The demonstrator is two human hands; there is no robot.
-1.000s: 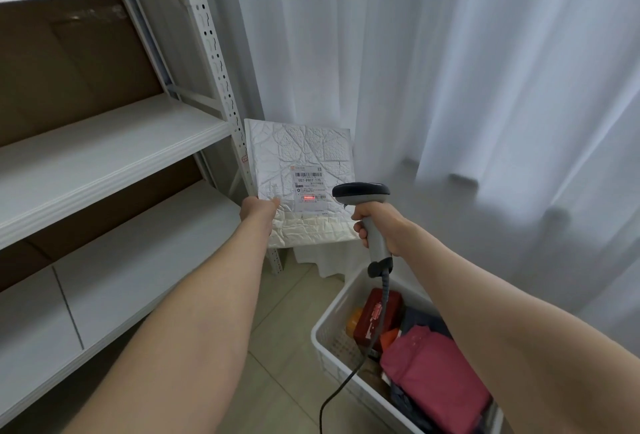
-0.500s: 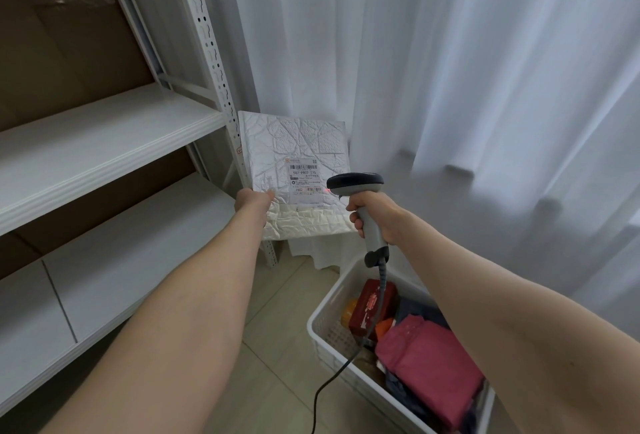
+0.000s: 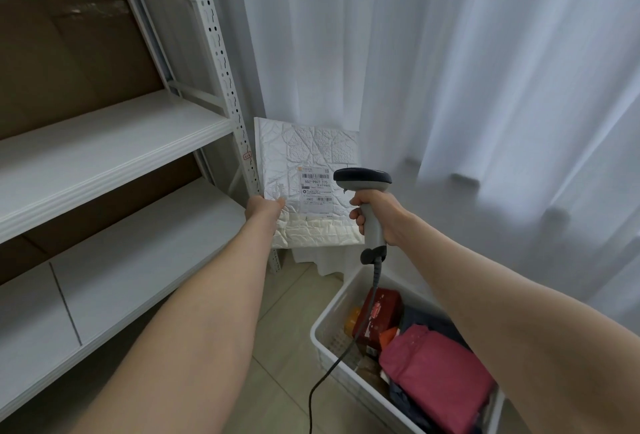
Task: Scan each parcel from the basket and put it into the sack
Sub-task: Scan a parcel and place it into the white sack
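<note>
My left hand (image 3: pixel 265 206) pinches the lower left edge of a white padded parcel (image 3: pixel 308 153), held upright at arm's length with its barcode label (image 3: pixel 316 190) facing me. My right hand (image 3: pixel 379 215) grips the handle of a grey barcode scanner (image 3: pixel 363 179), whose dark head sits just right of the label and points at it. The scanner's cable hangs down over a white basket (image 3: pixel 329 322) at the lower right, which holds a red box (image 3: pixel 382 312), a pink parcel (image 3: pixel 436 367) and other parcels. No sack is in view.
White metal shelving (image 3: pixel 114 142) with bare boards fills the left side, its perforated upright (image 3: pixel 221 62) close behind the parcel. White curtains (image 3: pixel 450 69) hang across the back and right. Beige tiled floor (image 3: pixel 277 381) shows between the shelving and the basket.
The red scan light seen on the label a second ago is gone. Parcel and scanner keep their relative positions; my view has shifted slightly.
</note>
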